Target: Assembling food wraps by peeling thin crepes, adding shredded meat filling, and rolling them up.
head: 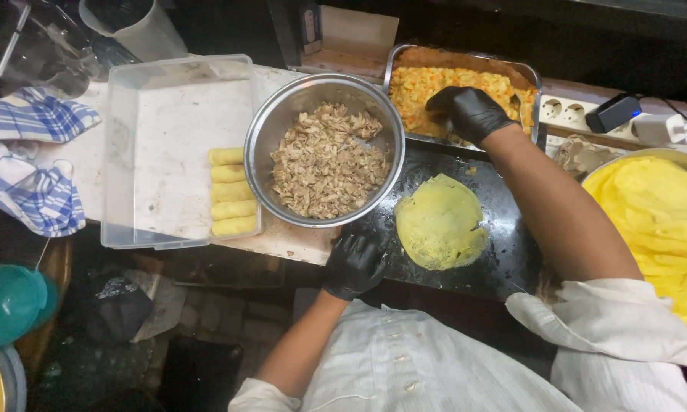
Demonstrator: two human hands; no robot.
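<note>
The right hand (469, 113), in a black glove, reaches into the rectangular metal tray of orange-yellow vegetable filling (442, 88) with its fingers curled down into the filling, while the gloved left hand (353, 265) rests loosely curled and holding nothing on the front edge of the dark counter (503, 252). Between them a thin round yellow crepe (441, 222) lies flat on the counter. Just left sits a round steel bowl of shredded brown meat (324, 152), beside a clear plastic container (168, 114) holding five rolled yellow crepes (232, 191); a stack of yellow crepes (656, 221) lies at right.
</note>
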